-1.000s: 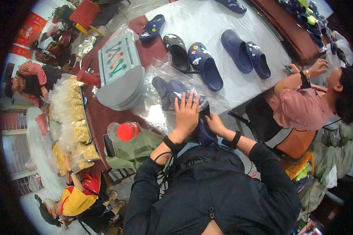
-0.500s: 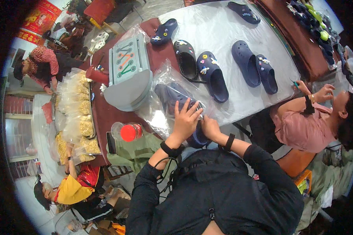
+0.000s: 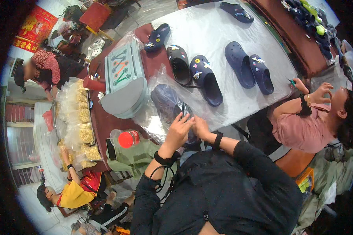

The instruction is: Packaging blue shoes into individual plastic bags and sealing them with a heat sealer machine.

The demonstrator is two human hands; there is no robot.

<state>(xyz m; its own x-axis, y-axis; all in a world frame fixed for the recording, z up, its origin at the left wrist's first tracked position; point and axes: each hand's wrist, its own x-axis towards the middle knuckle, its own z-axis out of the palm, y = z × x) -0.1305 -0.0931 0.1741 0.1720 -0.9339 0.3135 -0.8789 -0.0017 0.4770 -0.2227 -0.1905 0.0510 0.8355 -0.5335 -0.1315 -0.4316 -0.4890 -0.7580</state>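
Bagged clog: a dark blue foam clog [image 3: 169, 102] is seen inside a clear crinkled plastic bag [image 3: 161, 84], lying at the near edge of the white table [image 3: 219, 29], by the seam with the dark red table [image 3: 106, 125].
Left hand: left hand [image 3: 179, 130] is laid on the bag over the clog's heel end, fingers spread and partly curled; a closed grip cannot be told.
Right hand: right hand [image 3: 200, 126] is set just beside the left, touching the bag at the table edge; fingers mostly hidden, how far open cannot be told.
Nearby: a black clog [image 3: 180, 64] and a decorated blue clog [image 3: 206, 80] are placed just beyond the bag; a blue pair [image 3: 249, 70] lies toward the right edge.
Left side: a grey rounded tool case [image 3: 123, 84] is crowded against the bag; a red-lidded jar [image 3: 125, 139] stands at the near edge.
Obstructions: a seated person in pink [image 3: 302, 125] is close at the right edge.
Room: bare white tabletop is left at the middle and far end.
Far left: bagged yellow snacks [image 3: 80, 129] are stacked.
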